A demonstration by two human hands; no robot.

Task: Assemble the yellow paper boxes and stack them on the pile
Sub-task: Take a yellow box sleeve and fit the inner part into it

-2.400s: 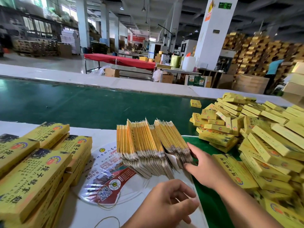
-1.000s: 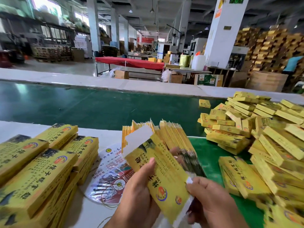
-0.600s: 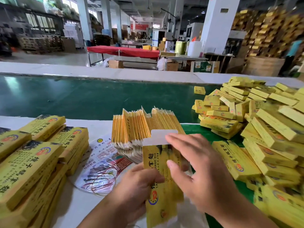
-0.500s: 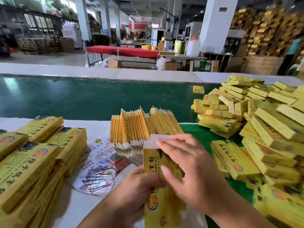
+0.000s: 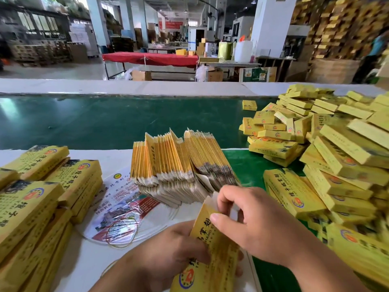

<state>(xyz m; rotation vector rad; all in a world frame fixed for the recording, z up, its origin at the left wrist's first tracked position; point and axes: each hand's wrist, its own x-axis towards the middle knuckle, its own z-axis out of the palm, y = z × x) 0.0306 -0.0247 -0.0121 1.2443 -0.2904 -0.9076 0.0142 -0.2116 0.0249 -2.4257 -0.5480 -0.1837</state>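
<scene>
The right hand (image 5: 252, 224) curls its fingers over the top end of one yellow box (image 5: 212, 249), thumb pressed on the printed face and fingertips bent onto the pale end flap. The left hand (image 5: 168, 251) grips the same box lower down, fingers wrapped round its left side; the box is tilted, held above the near edge of the white table (image 5: 88, 264), approx. at its near right corner. Just beyond both hands stands 1 fanned bundle of flat box blanks (image 5: 179, 163), on edge, too many to count, its base on a printed plastic sheet (image 5: 124, 209). A loop of rubber band (image 5: 121, 233) lies on that sheet. At the table's left edge lie stacks of flat yellow packs (image 5: 42, 199): 4 stack tops visible, others cut off by the frame. To the right, on the green surface (image 5: 250, 165), sits the pile of assembled boxes (image 5: 336, 157), dozens, count not possible; 1 small box (image 5: 249, 105) lies apart from it on the green conveyor belt (image 5: 126, 121), toward the far edge. In the bkgd, 1 table w/ red cloth (image 5: 151, 59) and 1 white jug (image 5: 243, 51).
</scene>
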